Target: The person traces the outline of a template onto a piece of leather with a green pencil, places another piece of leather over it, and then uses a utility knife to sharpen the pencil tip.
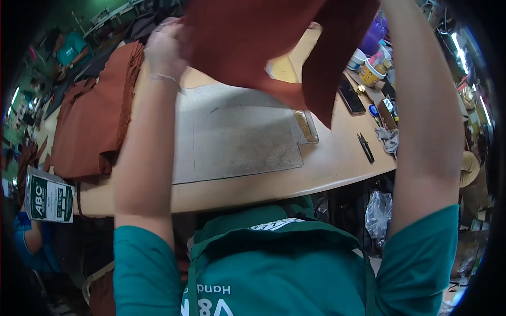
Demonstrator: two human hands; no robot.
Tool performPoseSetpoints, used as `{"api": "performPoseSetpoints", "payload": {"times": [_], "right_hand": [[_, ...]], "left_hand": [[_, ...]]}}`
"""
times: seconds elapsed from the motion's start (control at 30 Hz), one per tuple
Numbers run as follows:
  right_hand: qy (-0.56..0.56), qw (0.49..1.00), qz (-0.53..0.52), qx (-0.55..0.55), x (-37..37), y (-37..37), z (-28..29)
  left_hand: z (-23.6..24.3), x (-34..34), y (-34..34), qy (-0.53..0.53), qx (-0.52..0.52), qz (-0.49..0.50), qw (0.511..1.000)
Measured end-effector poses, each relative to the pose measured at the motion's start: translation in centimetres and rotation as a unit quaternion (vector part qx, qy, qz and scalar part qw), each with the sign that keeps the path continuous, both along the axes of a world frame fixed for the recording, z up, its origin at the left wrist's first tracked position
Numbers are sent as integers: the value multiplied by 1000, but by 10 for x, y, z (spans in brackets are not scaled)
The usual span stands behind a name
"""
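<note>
Reddish-brown leather, a large irregular piece (253, 42), hangs in the air above the wooden worktable (327, 163), lifted by both raised arms. The left hand (166, 47) is closed on the piece's left edge, fingers curled into the material near the top of the picture. The right hand is out of view above the upper edge; only its forearm shows, running up behind the leather, so its grip cannot be told.

Below the lifted piece a grey cutting mat (237, 137) lies flat on the table, with a clear ruler (307, 126) at its right side. To the left a stack of brown leather hides (92, 121) drapes over the table's end. On the right lie black scissors (365, 147), a dark phone (351, 97), a crumpled grey rag (389, 139) and a few pots and jars (371, 71).

The piece looks supple rather than stiff: it folds and sags between the hands, with one long flap dropping toward the ruler. It seems fairly light for its size, matte and not slippery, and unlikely to be harmed by firm handling. It is probably best held along the upper edge, hands well apart, so that it hangs open without bunching.
</note>
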State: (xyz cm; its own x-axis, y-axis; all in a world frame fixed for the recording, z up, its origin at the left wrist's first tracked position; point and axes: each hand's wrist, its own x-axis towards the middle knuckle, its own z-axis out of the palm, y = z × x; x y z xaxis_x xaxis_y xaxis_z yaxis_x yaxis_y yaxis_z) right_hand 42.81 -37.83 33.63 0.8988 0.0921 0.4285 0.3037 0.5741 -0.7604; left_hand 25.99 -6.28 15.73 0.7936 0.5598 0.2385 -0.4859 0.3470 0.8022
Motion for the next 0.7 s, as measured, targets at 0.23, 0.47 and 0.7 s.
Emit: {"api": "performPoseSetpoints", "payload": {"times": [0.23,0.47,0.7], "right_hand": [[-65,995,-60,-52,-106,-46,-67],[290,928,-75,-222,-209,-96,-289],[212,829,-110,-505,-205,-115,-342]], "left_hand": [[38,-87,10,-145,198,151,958],[-121,-245,-24,291,352,56,888],[-100,-271,-33,481,390,-195,761]]}}
